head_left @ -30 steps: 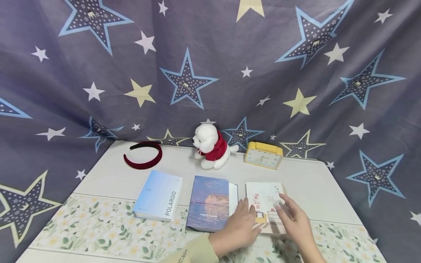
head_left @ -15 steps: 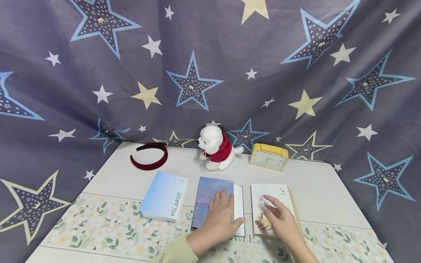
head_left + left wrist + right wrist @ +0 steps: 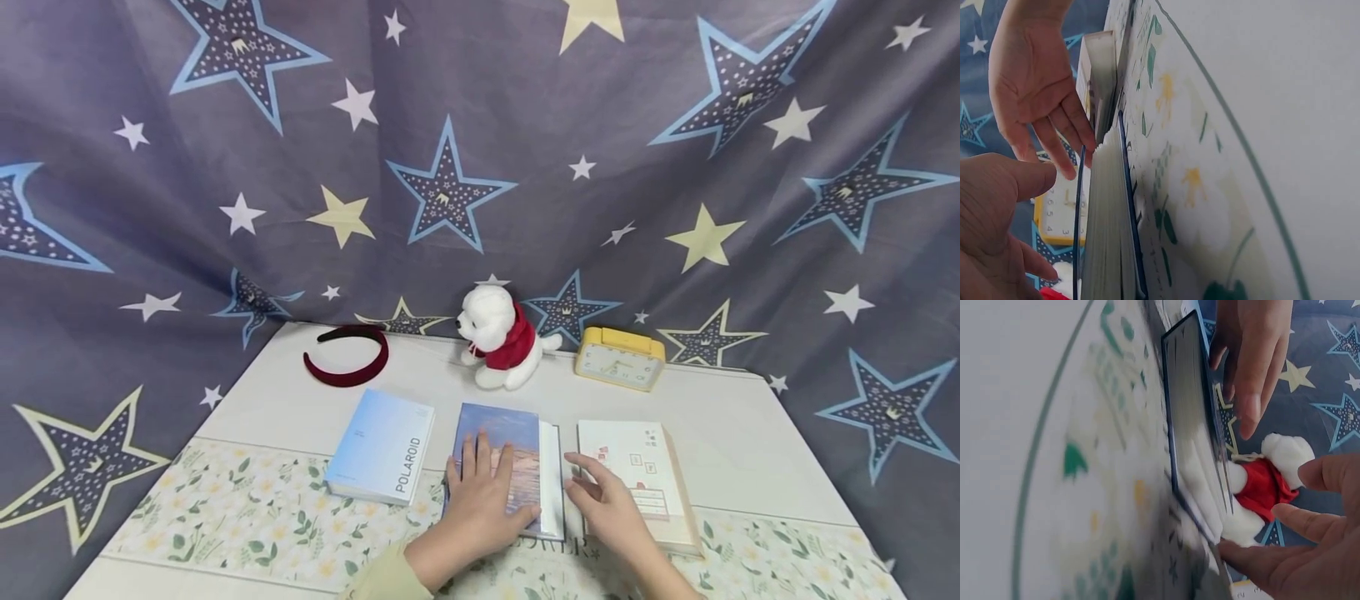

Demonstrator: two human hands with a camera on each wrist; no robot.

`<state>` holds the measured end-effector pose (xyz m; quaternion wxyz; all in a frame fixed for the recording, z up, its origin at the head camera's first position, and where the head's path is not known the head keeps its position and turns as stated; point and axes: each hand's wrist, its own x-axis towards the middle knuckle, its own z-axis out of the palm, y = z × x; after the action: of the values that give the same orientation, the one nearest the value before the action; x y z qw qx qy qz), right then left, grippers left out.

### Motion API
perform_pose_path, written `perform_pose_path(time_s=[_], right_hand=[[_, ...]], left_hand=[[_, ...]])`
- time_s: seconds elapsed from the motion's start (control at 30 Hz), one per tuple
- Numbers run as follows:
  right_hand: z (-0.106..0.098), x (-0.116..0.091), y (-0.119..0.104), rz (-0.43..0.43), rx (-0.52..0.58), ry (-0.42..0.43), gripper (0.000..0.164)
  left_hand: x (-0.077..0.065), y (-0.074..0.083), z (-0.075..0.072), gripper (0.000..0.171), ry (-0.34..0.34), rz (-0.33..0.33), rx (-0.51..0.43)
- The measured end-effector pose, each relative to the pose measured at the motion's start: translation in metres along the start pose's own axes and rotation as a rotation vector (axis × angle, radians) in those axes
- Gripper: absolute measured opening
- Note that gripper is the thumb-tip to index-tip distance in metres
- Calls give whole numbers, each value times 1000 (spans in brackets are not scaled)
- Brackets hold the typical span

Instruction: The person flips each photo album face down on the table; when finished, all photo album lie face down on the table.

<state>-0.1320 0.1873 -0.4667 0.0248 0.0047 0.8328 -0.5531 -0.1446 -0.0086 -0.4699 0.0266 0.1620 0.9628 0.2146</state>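
Observation:
In the head view a blue-purple photo album [image 3: 525, 467] lies flat, its cover shifted left so white pages show along its right side. My left hand [image 3: 480, 508] is over that cover with fingers spread; I cannot tell how firmly it touches. Close to the album's right edge is my right hand [image 3: 609, 510], its fingers loosely bent and holding nothing. The right wrist view has its lowest finger [image 3: 1241, 553] by the album's corner. Partly behind that hand lies a white book [image 3: 637, 454] with small red drawings.
A light-blue POLAROID album [image 3: 382, 446] lies left. Farther back are a dark red headband [image 3: 345, 375], a white plush dog [image 3: 495, 333] in a red hoodie, and a yellow alarm clock [image 3: 621, 358]. A starry curtain [image 3: 360, 275] hangs behind the table [image 3: 750, 450].
My left hand has moved left from between the two books onto the photo album. My right hand has come left off the white book to the album's right side.

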Motion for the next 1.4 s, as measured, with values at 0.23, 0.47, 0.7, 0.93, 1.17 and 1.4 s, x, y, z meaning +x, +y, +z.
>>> perform_pose_path(time_s=[0.23,0.47,0.7,0.93,1.17,1.4], right_hand=[[13,-1,-5,3,-84,-37,42],[22,-4,-11,17,-80,-27,41],[21,-2,-12,122,4,-19,43],[15,-1,-12,198,242,-38,45],[12,-1,-12,204,334,-38,52],[11,-4,-14,206,366,-14,52]], left_hand=[[-4,-8,1,92,-1,8,-20],[-7,-13,1,93,-14,1,-95],[-6,-18,1,95,-30,-12,-190],[-4,-24,1,96,3,-41,-323],[0,-27,-2,97,25,-66,-443],[2,-28,-5,101,27,-102,-528]])
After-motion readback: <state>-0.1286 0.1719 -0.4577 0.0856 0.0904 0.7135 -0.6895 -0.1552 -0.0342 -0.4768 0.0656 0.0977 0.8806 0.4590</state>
